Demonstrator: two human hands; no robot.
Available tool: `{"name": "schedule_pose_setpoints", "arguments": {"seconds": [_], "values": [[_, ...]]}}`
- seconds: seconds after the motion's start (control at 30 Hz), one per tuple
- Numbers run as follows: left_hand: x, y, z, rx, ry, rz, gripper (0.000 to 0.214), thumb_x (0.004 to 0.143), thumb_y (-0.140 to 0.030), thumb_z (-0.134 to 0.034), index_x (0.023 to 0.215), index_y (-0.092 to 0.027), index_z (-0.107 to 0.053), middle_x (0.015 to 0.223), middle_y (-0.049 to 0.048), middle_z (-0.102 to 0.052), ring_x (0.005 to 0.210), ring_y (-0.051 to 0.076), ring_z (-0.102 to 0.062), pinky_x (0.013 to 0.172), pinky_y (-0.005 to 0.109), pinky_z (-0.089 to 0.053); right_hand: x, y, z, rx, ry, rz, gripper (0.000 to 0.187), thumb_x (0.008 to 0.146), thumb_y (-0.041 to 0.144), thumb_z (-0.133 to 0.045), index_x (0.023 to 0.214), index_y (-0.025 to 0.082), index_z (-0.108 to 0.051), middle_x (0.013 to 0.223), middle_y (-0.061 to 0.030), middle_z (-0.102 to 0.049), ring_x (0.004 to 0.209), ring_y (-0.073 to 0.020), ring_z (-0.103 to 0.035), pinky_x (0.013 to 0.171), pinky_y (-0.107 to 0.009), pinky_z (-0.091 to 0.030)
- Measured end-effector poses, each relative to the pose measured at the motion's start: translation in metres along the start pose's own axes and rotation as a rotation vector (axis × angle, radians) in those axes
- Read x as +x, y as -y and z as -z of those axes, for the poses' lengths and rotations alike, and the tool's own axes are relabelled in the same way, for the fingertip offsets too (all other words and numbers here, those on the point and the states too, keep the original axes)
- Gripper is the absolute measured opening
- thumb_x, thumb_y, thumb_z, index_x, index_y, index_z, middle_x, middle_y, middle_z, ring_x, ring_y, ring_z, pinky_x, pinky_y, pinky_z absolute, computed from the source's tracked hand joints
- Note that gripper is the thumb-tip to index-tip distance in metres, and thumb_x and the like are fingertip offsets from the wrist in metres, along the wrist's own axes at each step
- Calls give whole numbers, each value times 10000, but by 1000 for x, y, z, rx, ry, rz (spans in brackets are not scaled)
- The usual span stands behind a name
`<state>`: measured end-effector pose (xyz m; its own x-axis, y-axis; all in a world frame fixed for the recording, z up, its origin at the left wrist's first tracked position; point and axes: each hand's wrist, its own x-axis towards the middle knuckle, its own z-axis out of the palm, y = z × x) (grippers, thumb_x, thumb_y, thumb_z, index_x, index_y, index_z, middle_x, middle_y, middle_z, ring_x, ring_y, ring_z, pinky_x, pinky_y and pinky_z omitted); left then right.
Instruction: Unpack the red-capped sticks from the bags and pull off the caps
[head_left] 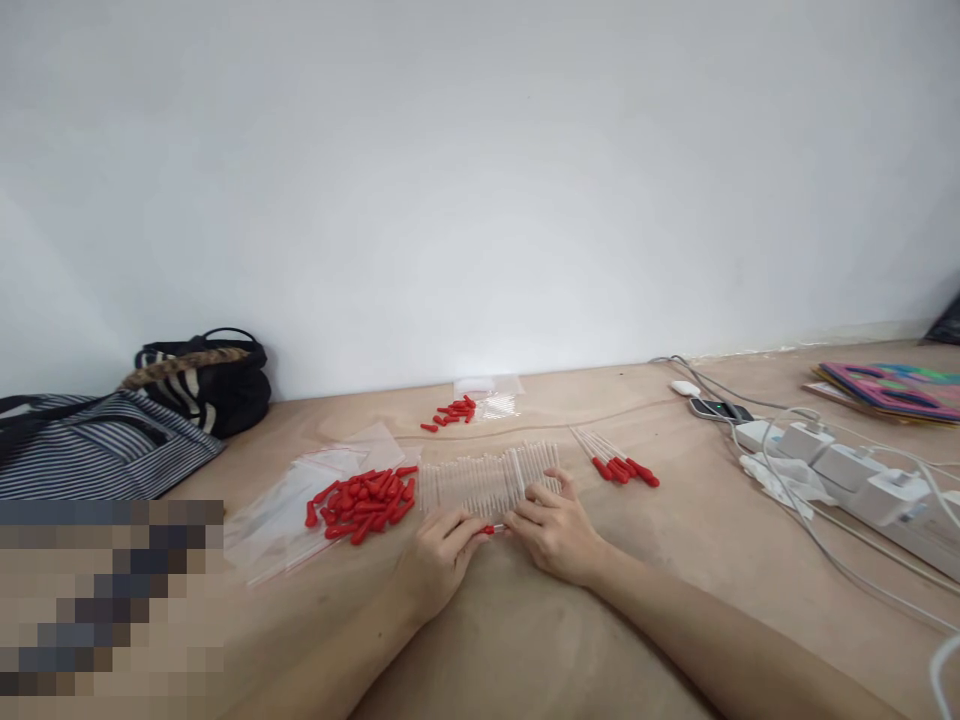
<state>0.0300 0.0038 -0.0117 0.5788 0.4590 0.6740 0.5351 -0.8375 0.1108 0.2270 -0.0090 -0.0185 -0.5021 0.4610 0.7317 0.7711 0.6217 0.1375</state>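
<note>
My left hand (pixel 439 555) and my right hand (pixel 556 530) meet at the near edge of a row of clear glass tubes (pixel 487 478) lying on the brown table (pixel 675 560). Between the fingertips of both hands shows a small red rubber cap (pixel 488 529). Both hands are pinched closed around it; whether a tube is also held I cannot make out. A heap of loose red caps (pixel 364 502) lies just left of the tubes. To the right rest several finished droppers with red caps (pixel 619 462).
Clear zip bags (pixel 277 520) lie under and left of the red heap. A few more red caps (pixel 454 412) and a clear bag (pixel 491 392) sit near the wall. Striped bags (pixel 105 440) stand at left. Power strips with cables (pixel 862 480) and coloured boards (pixel 889 388) occupy the right.
</note>
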Motion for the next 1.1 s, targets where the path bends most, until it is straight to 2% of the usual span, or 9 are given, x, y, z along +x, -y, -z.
{"name": "schedule_pose_setpoints", "arguments": {"seconds": [0.3, 0.47, 0.53, 0.6, 0.7, 0.77, 0.9, 1.0, 1.1], "values": [[1, -5, 5, 111, -19, -94, 279, 904, -193, -371, 766, -183, -613, 625, 11, -580, 581, 124, -534, 602, 263, -428, -3, 0, 2, 30, 14, 12, 188, 833, 229, -471, 679, 201, -575, 565, 33, -530, 702, -121, -451, 895, -385, -164], [-2, 6, 10, 132, -84, -60, 254, 894, -192, -397, 789, -183, -628, 636, 16, -606, 607, 131, -556, 615, 271, -441, -8, -7, 5, 60, 46, -100, 186, 828, 212, -468, 688, 195, -590, 593, 22, -555, 735, -128, -462, 883, -374, -170], [-4, 13, 15, 111, -93, -10, 213, 886, -221, -427, 848, -199, -635, 697, 19, -632, 659, 133, -582, 653, 268, -464, -8, -12, 9, 56, 72, -209, 204, 841, 236, -458, 711, 205, -612, 642, 9, -593, 759, -136, -474, 858, -364, -182], [-5, 21, 21, 90, -109, 52, 200, 878, -253, -443, 883, -214, -639, 742, 20, -642, 703, 137, -597, 687, 265, -481, -6, -20, 13, 7, 131, -395, 246, 862, 274, -426, 744, 218, -636, 722, -14, -633, 788, -153, -487, 816, -353, -202], [-4, 40, 33, 142, -168, 201, 224, 863, -277, -434, 893, -212, -646, 814, 40, -643, 777, 162, -605, 747, 284, -486, 0, -38, 18, -130, 279, -758, 290, 869, 292, -377, 827, 219, -654, 822, -56, -665, 864, -201, -501, 769, -348, -231], [-1, 55, 41, 235, -178, 325, 256, 845, -275, -412, 901, -200, -649, 875, 59, -636, 817, 180, -603, 768, 296, -479, 4, -51, 19, -189, 401, -914, 289, 851, 268, -374, 902, 205, -652, 864, -82, -672, 920, -229, -505, 770, -353, -247], [8, 79, 52, 339, 33, 440, 309, 783, -236, -373, 897, -186, -655, 883, 64, -648, 809, 197, -606, 720, 298, -469, 7, -67, 17, -201, 587, -1018, 298, 808, 217, -392, 948, 166, -650, 896, -130, -665, 951, -252, -530, 796, -368, -265], [17, 84, 53, 432, 213, 481, 282, 754, -235, -409, 898, -194, -648, 910, 67, -676, 876, 250, -588, 743, 367, -424, 8, -70, 12, -187, 607, -1034, 301, 811, 229, -389, 918, 161, -662, 875, -140, -663, 932, -258, -553, 804, -377, -272], [24, 80, 51, 492, 267, 520, 222, 754, -275, -458, 835, -205, -653, 886, 75, -687, 901, 296, -568, 736, 419, -378, 10, -70, 8, -174, 598, -1031, 311, 826, 267, -380, 867, 168, -673, 860, -132, -665, 927, -263, -559, 800, -375, -281]]}}
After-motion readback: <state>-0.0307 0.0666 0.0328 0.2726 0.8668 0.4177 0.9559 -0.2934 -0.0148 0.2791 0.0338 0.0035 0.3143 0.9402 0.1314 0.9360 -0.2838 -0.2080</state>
